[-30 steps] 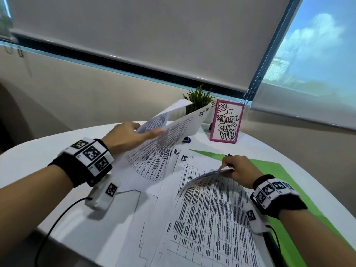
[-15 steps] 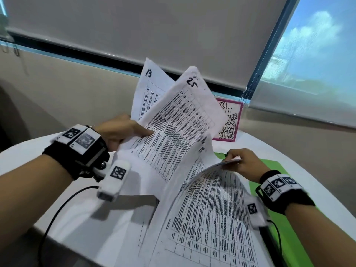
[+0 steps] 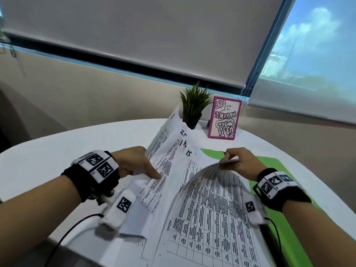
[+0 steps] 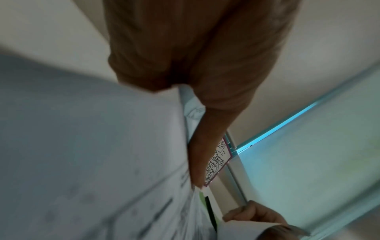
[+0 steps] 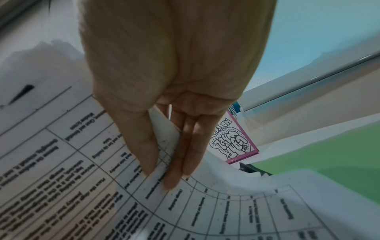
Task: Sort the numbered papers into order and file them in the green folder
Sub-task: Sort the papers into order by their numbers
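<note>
- Left hand [image 3: 133, 162] gripping a fanned bunch of numbered papers [image 3: 169, 149] by their near-left edge, thumb laid on the printed face, fingers hidden behind; tilted up off the table [image 3: 38, 162], probably so the handwritten numbers at the far corners show
- Readable along those staggered corners: 25, then what looks like 14 and 15; fanned, presumably, to compare numbers at a glance
- Right hand [image 3: 240, 162] pinching the far edge of a second stack [image 3: 212, 209], thumb on one side, fingers on the other, clear in the right wrist view [image 5: 164, 155]; curled upward into an arch, likely to open a gap for slipping a sheet in or peeking beneath
- Green folder [image 3: 273, 164] lying flat and open on the table, to the right under and beyond the right hand, partly covered by the stack; within easy reach for filing, nothing plainly filed in it yet
- Small potted plant [image 3: 193, 105] and pink-framed doodle card [image 3: 224, 118] standing at the far edge, apart from the sorting
- Judged: still mid-sort, filing not begun
</note>
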### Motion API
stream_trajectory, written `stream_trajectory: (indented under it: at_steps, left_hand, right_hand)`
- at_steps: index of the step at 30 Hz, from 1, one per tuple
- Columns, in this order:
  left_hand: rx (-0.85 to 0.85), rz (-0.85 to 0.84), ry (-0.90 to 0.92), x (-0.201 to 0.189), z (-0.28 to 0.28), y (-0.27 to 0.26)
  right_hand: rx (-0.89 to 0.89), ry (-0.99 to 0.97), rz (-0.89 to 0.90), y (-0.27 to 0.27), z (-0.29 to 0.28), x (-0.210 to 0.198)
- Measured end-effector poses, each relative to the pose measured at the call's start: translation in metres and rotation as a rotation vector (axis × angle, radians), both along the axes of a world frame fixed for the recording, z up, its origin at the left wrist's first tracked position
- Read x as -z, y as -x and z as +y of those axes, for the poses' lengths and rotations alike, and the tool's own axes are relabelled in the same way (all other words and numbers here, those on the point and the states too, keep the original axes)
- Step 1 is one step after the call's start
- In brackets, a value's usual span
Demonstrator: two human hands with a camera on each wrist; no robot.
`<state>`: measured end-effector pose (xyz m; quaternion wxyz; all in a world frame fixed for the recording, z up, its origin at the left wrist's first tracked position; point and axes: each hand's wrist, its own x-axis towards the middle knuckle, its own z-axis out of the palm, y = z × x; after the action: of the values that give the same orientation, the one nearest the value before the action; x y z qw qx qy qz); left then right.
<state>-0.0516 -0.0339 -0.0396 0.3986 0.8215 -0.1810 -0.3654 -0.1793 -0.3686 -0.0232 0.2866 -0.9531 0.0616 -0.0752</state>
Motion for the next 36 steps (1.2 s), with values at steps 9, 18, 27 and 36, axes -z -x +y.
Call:
stream_trajectory:
  at_steps: [9,18,27,36]
  left_hand:
    - [0.169,-0.258,-0.279,-0.021,0.007,0.014]
    - [0.134,-0.477,-0.242,-0.038,0.017,0.016]
    - [0.095,-0.176,-0.066,-0.025,0.018,0.017]
    - [-0.102,-0.173,0.071,-0.013,0.012,0.012]
  right_hand:
    - [-0.001,0.035,0.034,-0.002,0.005,0.005]
    - [0.021,0.059,0.057,-0.002,0.010,0.003]
    - [-0.054,0.149,-0.003,-0.004,0.019,0.002]
    - [-0.071,0.269,0.090,-0.017,0.036,0.005]
